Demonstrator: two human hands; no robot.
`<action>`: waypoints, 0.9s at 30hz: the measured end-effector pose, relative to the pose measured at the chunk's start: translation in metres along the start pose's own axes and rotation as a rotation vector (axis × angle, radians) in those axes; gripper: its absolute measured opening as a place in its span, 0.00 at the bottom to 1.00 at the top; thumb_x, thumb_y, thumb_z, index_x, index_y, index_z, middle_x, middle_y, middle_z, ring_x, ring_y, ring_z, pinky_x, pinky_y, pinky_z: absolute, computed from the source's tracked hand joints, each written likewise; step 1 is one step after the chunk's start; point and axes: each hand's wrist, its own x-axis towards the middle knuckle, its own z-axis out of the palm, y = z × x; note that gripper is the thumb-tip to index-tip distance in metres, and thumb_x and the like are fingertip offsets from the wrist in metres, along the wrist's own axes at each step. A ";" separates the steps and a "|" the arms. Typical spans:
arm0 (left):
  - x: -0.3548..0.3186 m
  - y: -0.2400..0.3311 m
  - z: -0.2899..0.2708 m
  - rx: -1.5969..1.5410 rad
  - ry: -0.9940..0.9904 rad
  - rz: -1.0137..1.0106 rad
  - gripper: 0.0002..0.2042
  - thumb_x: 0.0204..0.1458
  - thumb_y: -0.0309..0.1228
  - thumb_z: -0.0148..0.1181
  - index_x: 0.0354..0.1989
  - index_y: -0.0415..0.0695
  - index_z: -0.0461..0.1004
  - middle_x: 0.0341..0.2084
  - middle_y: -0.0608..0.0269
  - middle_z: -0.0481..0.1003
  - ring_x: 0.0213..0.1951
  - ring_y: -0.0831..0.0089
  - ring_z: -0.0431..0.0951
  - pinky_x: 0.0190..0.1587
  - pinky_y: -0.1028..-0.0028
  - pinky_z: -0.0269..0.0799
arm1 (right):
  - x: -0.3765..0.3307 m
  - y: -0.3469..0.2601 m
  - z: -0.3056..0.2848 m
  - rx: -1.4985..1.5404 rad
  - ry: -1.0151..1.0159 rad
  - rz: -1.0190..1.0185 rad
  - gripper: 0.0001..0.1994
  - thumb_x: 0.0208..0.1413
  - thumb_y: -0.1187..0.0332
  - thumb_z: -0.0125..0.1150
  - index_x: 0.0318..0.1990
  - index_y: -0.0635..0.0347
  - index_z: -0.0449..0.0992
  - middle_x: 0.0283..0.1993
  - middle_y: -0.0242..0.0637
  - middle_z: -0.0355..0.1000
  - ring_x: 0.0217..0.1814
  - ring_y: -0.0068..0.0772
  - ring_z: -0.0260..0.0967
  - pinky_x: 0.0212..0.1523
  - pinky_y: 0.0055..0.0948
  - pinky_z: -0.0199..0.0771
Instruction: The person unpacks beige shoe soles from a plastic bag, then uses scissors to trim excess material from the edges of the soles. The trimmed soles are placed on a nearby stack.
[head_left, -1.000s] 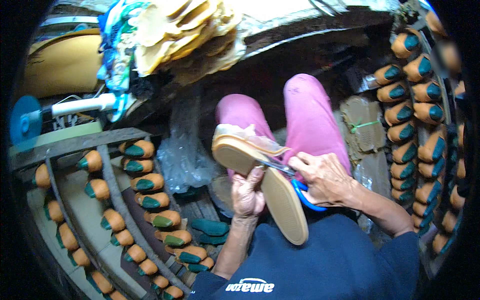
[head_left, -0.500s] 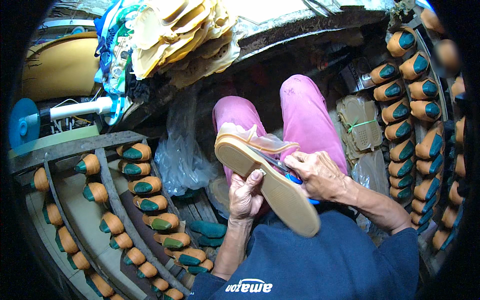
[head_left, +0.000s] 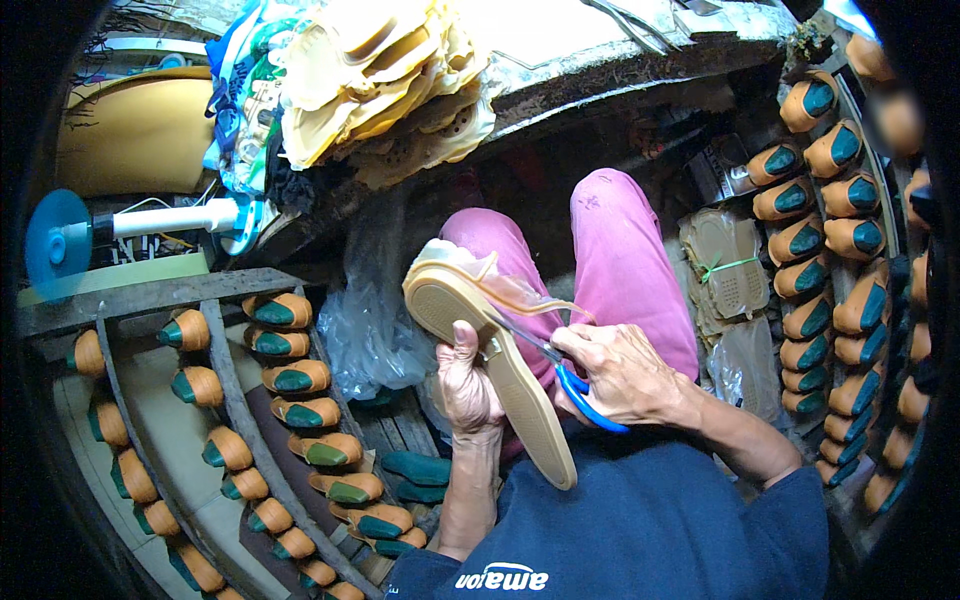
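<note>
A beige shoe sole (head_left: pixel 530 405) slants across my lap, its textured underside facing up. My left hand (head_left: pixel 468 388) grips its left edge near the middle, thumb raised beside the edge. A thin, translucent flap of excess rubber (head_left: pixel 522 292) hangs off the sole's far right edge, still joined near the heel end. My right hand (head_left: pixel 625 375) is closed around blue-handled scissors (head_left: pixel 590 405). Their blades lie along the sole's right edge, beside the flap; the blade tips are partly hidden against the sole.
Wooden racks (head_left: pixel 235 390) at left carry several tan and green shoes (head_left: pixel 290 382); more tan and green shoes (head_left: pixel 800 275) line the right. Moulded rubber sheets (head_left: pixel 385 85) pile on the far bench. A tied bundle of soles (head_left: pixel 725 262) and a clear plastic bag (head_left: pixel 370 335) flank my knees.
The sole has swung, its near end moving left and its far end shifting slightly left. My right hand and the scissors have turned, showing more of the blue handles. My left thumb has lifted.
</note>
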 end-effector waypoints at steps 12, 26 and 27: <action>-0.009 -0.003 -0.003 0.019 -0.050 -0.017 0.16 0.75 0.37 0.57 0.65 0.43 0.76 0.51 0.57 0.86 0.46 0.64 0.89 0.45 0.64 0.90 | 0.020 -0.010 0.015 -0.118 0.123 0.023 0.17 0.59 0.64 0.68 0.51 0.62 0.73 0.40 0.50 0.75 0.32 0.62 0.79 0.31 0.55 0.77; -0.013 0.002 -0.005 0.073 -0.112 -0.019 0.18 0.75 0.36 0.59 0.66 0.42 0.74 0.52 0.55 0.84 0.49 0.64 0.87 0.50 0.62 0.88 | 0.022 -0.014 0.017 -0.107 0.139 0.045 0.17 0.60 0.61 0.68 0.49 0.61 0.74 0.40 0.49 0.75 0.32 0.61 0.79 0.31 0.55 0.78; -0.014 0.002 -0.005 0.077 -0.110 -0.020 0.18 0.75 0.36 0.58 0.67 0.41 0.73 0.52 0.55 0.84 0.49 0.64 0.87 0.50 0.62 0.88 | 0.022 -0.014 0.018 -0.106 0.144 0.040 0.16 0.60 0.61 0.68 0.49 0.61 0.74 0.39 0.49 0.75 0.32 0.61 0.79 0.31 0.55 0.77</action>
